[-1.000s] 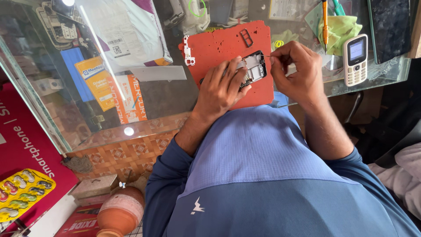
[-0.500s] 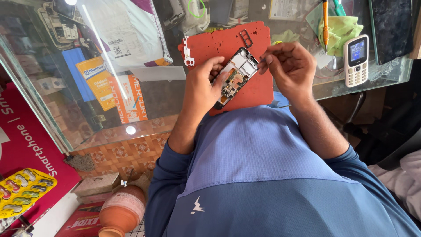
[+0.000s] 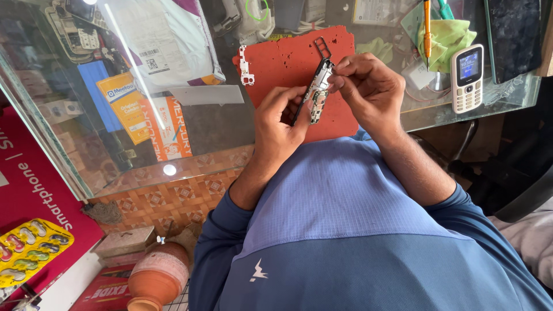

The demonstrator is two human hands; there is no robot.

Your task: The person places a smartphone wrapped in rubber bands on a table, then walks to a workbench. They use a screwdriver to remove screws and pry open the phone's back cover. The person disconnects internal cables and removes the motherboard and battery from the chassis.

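1. Since the earlier frame, the opened phone body has been turned from face-up to edge-on, so that only its thin side and a strip of circuit board show, and the right hand has shifted to its upper end.
2. Glass counter top: the largest surface, on which everything named below lies, and the landmark for the list; printed cartons are visible through it, left of the mat.
3. Red work mat: lies on the glass, directly under and behind both hands.
4. Left hand: closed around the lower half of the phone body, thumb on one edge and fingers behind, above the mat's near edge.
5. Right hand: fingertips pinched together at the phone body's top end; whether they grip a small part there cannot be told.
6. Green cloth: crumpled on the glass, right of the mat.
7. White keypad phone: lies screen-up on the glass right of the mat, just below the cloth.
8. Orange-handled screwdriver: lies across the cloth's left edge.
9. White metal bracket: lies on the mat's left edge.
10. Small dark frame piece: lies on the mat, just above the phone body.
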